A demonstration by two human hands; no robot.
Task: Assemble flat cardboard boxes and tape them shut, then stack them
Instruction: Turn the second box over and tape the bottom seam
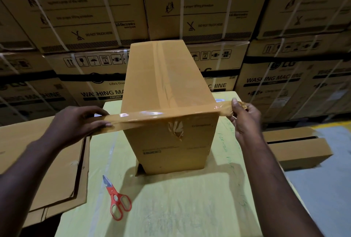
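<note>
While a tape strip [148, 116] spans the near top edge of the box [167, 84], the left hand [79, 120] pinches its left end between thumb and fingers, and the right hand [245, 117] pinches the crumpled right end. The box stands upright between both hands on the table [190, 208]. Scissors [116, 198] lie below the left hand. Flat cardboard [47, 160] sits under the left forearm.

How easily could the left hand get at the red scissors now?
Probably yes, once it lets go: the left hand pinches one end of the tape strip stretched across the cardboard box. The red scissors lie uncovered on the table nearer the person, nothing between.
</note>
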